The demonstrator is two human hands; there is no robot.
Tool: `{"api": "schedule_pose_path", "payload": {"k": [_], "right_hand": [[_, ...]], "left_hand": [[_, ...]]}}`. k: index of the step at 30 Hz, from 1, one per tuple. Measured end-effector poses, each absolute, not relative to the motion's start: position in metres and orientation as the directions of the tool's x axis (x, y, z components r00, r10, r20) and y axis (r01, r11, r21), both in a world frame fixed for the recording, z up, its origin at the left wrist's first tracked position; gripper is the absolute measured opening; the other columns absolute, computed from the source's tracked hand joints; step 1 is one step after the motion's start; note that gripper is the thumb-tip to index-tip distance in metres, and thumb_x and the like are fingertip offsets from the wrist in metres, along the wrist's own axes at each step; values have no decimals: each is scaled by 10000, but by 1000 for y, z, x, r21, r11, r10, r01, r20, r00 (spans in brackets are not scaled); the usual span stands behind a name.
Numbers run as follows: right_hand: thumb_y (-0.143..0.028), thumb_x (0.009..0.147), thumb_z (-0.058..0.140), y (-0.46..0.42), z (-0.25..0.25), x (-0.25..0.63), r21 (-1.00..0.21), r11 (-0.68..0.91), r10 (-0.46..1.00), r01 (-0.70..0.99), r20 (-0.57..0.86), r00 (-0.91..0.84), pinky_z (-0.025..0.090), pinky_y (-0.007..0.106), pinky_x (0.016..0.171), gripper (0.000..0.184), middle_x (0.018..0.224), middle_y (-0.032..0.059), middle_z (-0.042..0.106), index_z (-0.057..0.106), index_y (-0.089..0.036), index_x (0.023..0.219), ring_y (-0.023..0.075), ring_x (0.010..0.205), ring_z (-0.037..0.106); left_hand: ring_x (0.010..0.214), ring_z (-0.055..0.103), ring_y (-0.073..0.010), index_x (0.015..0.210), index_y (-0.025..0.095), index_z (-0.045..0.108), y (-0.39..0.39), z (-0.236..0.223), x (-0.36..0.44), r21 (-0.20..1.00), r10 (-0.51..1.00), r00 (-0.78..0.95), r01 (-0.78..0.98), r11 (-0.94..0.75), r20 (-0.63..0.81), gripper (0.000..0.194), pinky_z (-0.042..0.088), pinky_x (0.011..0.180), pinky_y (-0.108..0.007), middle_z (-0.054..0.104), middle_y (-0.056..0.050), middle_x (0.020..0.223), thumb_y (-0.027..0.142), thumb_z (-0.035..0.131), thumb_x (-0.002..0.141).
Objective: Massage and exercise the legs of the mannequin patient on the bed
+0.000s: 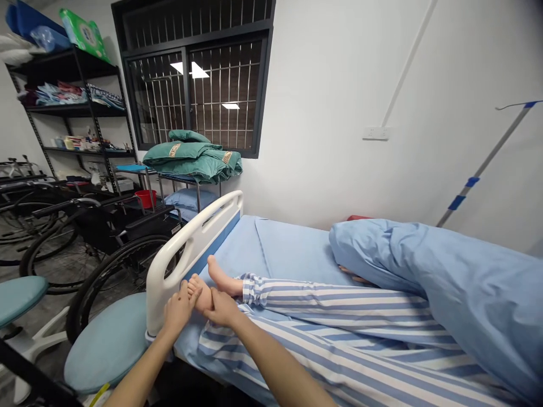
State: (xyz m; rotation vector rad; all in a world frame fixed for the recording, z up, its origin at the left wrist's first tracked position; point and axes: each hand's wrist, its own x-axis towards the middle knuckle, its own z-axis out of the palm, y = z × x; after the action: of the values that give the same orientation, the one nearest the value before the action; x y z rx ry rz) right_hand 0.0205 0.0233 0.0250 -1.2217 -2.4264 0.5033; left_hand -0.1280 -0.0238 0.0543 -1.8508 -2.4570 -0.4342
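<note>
Hospital bed (190,243), L hand (178,310), R hand (223,308) fwd, grips clamped on bare foot (201,294)

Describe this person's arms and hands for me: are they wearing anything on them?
The left hand and right hand are bare, with no gloves, rings or bracelets that I can see. The left forearm and right forearm are bare too, with no sleeve or watch in view before they leave the bottom of the picture.

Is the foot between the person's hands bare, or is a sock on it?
Bare: no sock covers the foot, and its toes show skin between the left hand and right hand.
</note>
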Motion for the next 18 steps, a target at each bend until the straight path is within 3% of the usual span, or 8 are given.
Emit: {"api": "schedule_pose_path", "payload": {"k": [3,5,9,12,15,18], "right_hand": [[-355,738,480,35,36,24,-463,565,815,683,187,-548,373,273,600,194,746,38,600,534,-173,776,182,686,555],[-266,747,449,45,42,27,-457,531,846,714,239,-477,375,271,652,129,776,37,597,532,-173,781,175,742,551],[-248,679,530,68,48,30,-463,440,896,770,280,-344,380,309,775,325,993,82,577,492,-168,992,215,958,521],[-311,621,608,88,47,28,-484,430,901,762,172,-399,396,338,781,479,1050,101,569,463,-166,1054,247,989,528],[-360,563,674,109,42,23,-563,362,889,743,-31,-457,424,330,726,593,1033,88,593,455,-172,1082,256,940,568],[-408,502,726,129,33,20,-617,281,868,735,-164,-469,439,322,722,699,1053,88,594,461,-168,1103,264,955,571]], "left_hand": [[827,632,-286,1130,147,445,-20,53,-135,245,948,-268,944,223,169,493,411,662,-322,663,-154,875,517,291,843],[818,629,-250,1020,178,480,-17,53,-141,332,959,-234,928,171,160,409,410,659,-293,658,-110,853,510,339,827],[710,593,-162,771,197,454,-8,53,-154,579,985,-99,815,-2,143,325,407,628,-239,611,-8,720,522,448,761],[672,556,-140,720,188,451,-1,50,-162,717,995,-44,696,-31,85,368,407,599,-230,572,23,668,551,510,701],[674,539,-135,748,182,486,6,41,-170,848,999,15,530,17,-30,415,412,564,-227,573,17,692,593,502,686],[657,538,-128,796,175,506,15,30,-179,954,989,25,269,132,-143,536,441,588,-245,596,-14,720,674,319,738]]}}
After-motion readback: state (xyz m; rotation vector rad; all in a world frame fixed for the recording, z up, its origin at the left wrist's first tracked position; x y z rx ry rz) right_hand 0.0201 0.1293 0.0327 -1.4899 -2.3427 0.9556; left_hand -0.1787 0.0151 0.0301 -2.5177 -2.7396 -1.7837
